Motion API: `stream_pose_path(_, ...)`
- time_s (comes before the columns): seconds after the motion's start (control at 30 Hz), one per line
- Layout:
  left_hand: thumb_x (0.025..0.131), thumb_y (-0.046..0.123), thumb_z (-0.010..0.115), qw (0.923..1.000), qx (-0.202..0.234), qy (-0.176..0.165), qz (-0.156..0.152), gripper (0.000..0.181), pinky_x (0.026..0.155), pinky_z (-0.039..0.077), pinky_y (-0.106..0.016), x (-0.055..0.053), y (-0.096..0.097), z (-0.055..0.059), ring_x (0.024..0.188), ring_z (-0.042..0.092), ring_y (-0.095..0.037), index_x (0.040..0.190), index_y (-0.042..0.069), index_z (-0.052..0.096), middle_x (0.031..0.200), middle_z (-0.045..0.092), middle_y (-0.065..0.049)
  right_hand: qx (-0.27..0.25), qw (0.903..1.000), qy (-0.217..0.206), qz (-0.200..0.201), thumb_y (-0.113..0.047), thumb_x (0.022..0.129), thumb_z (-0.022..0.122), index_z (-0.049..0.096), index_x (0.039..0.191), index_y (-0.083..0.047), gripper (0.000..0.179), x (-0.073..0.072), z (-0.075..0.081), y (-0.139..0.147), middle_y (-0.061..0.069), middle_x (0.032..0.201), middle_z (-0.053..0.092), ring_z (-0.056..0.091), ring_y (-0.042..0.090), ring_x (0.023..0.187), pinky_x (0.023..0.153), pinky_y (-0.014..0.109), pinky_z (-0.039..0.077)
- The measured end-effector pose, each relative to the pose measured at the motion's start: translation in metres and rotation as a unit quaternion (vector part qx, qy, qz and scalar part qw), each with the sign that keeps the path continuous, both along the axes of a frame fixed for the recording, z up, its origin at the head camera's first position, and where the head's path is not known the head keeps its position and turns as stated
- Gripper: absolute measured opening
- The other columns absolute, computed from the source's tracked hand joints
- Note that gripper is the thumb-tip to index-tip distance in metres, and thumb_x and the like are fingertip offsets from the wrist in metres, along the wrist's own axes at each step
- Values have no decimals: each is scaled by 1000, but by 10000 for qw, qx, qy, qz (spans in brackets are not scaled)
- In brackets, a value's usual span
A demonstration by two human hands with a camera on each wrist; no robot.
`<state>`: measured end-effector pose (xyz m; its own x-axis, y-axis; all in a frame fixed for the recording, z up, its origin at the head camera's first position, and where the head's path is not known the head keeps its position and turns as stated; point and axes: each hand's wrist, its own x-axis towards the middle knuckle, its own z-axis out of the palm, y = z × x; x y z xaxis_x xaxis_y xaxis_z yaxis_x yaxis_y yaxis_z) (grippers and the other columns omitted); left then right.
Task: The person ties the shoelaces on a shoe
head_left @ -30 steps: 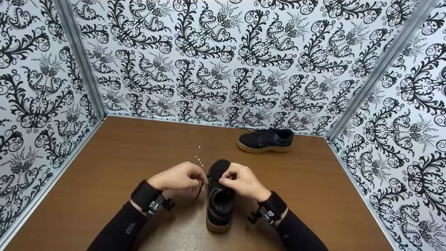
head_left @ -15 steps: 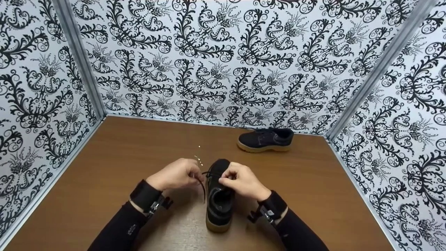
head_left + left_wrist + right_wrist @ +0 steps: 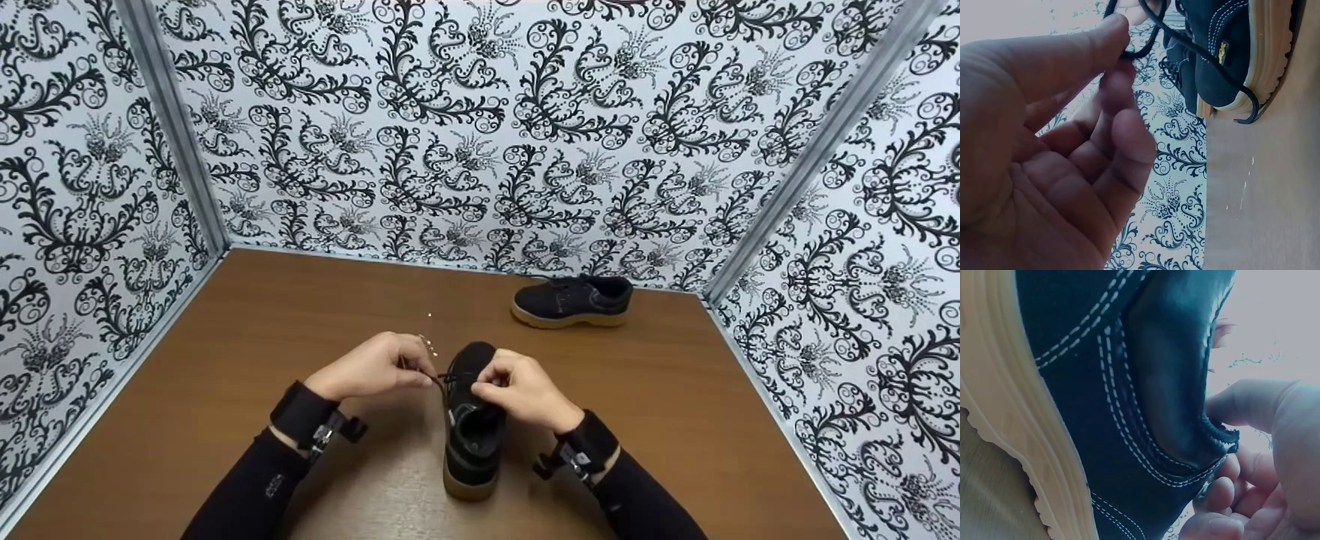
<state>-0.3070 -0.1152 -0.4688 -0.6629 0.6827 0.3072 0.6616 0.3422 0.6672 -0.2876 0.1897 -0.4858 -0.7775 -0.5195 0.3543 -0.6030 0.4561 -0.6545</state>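
Right, live from my end: the person's L hand (image 3: 375,367) is just off the L side of a black shoe w/ stitched upper and thick tan sole (image 3: 472,424). Thumb & fingertips pinch a thin round black lace (image 3: 1213,63); on the L wrist cam I see it loop at the thumb tip, then run across to the shoe side, tail end curled.

R hand (image 3: 525,390) is on the shoe's other flank, fingers curled, gripping the upper's edge at the front of the collar; can't tell if any lace is in there too.

Shoe sits upright on its sole, front & centre of the brown wood-grain tabletop (image 3: 300,315), toe pointing away. Second dark shoe, tan sole (image 3: 572,301), stands well apart at the back R, toe to the L. Btw, I've got small white specks (image 3: 1244,188) on the wood near the L hand, and white panels w/ black floral scrollwork (image 3: 480,150) around.
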Motion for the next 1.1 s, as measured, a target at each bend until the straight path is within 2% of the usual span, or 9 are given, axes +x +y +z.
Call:
stream_pose_path(0.23, 97, 14, 88, 9993, -29, -361, -22, 5, 75, 59, -28, 2, 2, 1, 83, 69, -10, 102, 13, 86, 94, 76, 9, -12, 10000, -33, 8, -15, 97, 85, 82, 89, -13, 9, 0, -1, 0, -9, 86, 59, 55, 8, 79, 71, 22, 46)
stream_pose_path(0.47, 99, 20, 88, 9974, -57, -668, -257, 8, 73, 59, -26, 4, 5, -2, 80, 71, -10, 102, 13, 87, 91, 78, 8, -38, 9999, -105, 22, -16, 97, 85, 82, 91, -13, 8, 1, 1, 0, -9, 87, 60, 56, 8, 80, 73, 23, 46)
stream_pose_path(0.63, 98, 16, 88, 9952, -27, -834, -516, 6, 71, 58, -23, 4, 9, -5, 77, 70, -8, 100, 11, 87, 90, 80, 5, -62, 9999, -136, 50, -16, 97, 86, 82, 91, -12, 8, 1, 2, 1, -8, 87, 60, 56, 8, 80, 73, 22, 46)
stream_pose_path(0.83, 97, 15, 89, 9929, 48, -935, -733, 6, 73, 57, -22, 8, 15, -6, 79, 71, -6, 100, 10, 88, 91, 81, 4, 8, 9999, -78, 108, -17, 98, 85, 83, 92, -14, 8, 0, 3, 2, -8, 87, 60, 55, 8, 79, 72, 22, 45)
stream_pose_path(1.1, 97, 16, 89, 9924, 101, -961, -766, 6, 73, 56, -21, 15, 26, -7, 78, 69, -5, 98, 10, 87, 89, 80, 6, 36, 9999, -60, 121, -18, 99, 85, 83, 92, -14, 8, 0, 3, 2, -7, 88, 61, 55, 9, 80, 72, 22, 45)
